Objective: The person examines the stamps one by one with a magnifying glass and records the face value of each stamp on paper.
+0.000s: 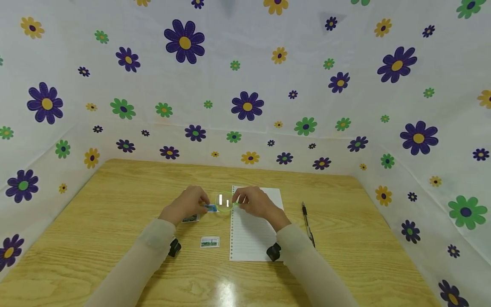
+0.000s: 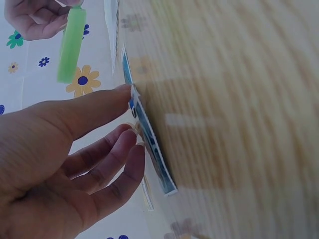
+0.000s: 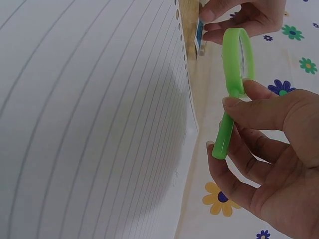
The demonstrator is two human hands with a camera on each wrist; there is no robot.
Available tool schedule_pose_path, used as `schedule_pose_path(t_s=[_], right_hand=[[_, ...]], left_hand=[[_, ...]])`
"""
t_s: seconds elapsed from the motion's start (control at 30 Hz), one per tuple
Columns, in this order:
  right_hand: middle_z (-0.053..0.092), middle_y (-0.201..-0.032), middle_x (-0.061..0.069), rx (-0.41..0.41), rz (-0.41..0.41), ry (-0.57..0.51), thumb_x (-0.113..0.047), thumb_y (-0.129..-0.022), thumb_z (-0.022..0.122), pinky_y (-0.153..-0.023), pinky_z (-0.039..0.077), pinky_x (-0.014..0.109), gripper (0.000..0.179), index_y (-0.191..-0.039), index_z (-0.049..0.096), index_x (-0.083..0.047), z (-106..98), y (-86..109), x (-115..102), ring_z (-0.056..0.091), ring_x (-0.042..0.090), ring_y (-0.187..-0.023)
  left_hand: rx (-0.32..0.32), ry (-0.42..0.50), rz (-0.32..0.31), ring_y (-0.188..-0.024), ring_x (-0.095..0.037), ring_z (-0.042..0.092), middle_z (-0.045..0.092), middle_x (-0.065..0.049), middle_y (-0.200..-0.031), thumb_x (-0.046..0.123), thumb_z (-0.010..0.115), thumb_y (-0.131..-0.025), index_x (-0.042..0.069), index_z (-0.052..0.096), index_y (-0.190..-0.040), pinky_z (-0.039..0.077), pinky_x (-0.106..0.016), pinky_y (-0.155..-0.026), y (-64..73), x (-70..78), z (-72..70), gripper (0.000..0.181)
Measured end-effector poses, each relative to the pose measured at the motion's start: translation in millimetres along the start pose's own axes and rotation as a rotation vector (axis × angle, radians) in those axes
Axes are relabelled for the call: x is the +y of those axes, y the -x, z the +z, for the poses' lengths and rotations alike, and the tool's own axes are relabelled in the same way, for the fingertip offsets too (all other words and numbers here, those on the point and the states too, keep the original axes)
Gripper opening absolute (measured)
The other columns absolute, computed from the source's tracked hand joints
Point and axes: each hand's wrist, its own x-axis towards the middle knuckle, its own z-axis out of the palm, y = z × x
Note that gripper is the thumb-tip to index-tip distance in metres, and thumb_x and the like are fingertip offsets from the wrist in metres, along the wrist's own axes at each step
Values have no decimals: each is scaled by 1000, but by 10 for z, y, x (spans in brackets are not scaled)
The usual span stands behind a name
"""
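Observation:
My right hand [image 1: 255, 201] pinches the handle of a green magnifying glass [image 3: 224, 134] between thumb and fingers. The lens is up off the table, left of the hand in the head view, and shows two bright reflections. My left hand [image 1: 189, 202] pinches the left edge of a blue postage stamp [image 1: 212, 208], its thumb and fingers down at the tabletop. The lens partly overlaps the right end of that stamp in the head view. A dark stamp [image 1: 190, 218] lies just below the left hand, and a stamp with a green landscape [image 1: 209, 242] lies nearer the front.
A lined sheet of paper [image 1: 249, 243] with punched holes along its left side lies under the right hand. To its right is a black pen [image 1: 305, 217]. The wooden table [image 1: 134, 183] is enclosed by a white flower-print cloth [image 1: 215, 85] at the back and sides.

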Motion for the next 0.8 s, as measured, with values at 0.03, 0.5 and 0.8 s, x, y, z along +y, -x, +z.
schedule_pose_path(t_s=[0.03, 0.5, 0.8], right_hand=[[75, -92, 8, -2, 0, 4, 6, -90, 71, -73, 55, 29, 19, -101, 75, -9, 3, 1, 2, 65, 16, -80], [75, -91, 7, -24, -1, 11, 5, -89, 72, -72, 55, 29, 19, -99, 76, -10, 33, 4, 11, 65, 15, -77], [77, -94, 9, -62, 11, -16, 7, -89, 70, -77, 59, 34, 23, -100, 77, -11, 61, 2, 10, 70, 21, -84]], left_hand=[[2, -2, 2, -108, -31, 70, 74, -15, -117, 5, 79, -89, 3, 79, -106, 60, -47, -95, -1, 1, 1, 16], [4, -6, -4, -108, -31, 70, 73, -15, -118, 5, 79, -89, 3, 79, -107, 60, -46, -95, -8, -1, 9, 17], [7, -17, -3, -105, -29, 71, 75, -15, -116, 5, 80, -89, 3, 80, -105, 60, -46, -94, -16, 1, 16, 17]])
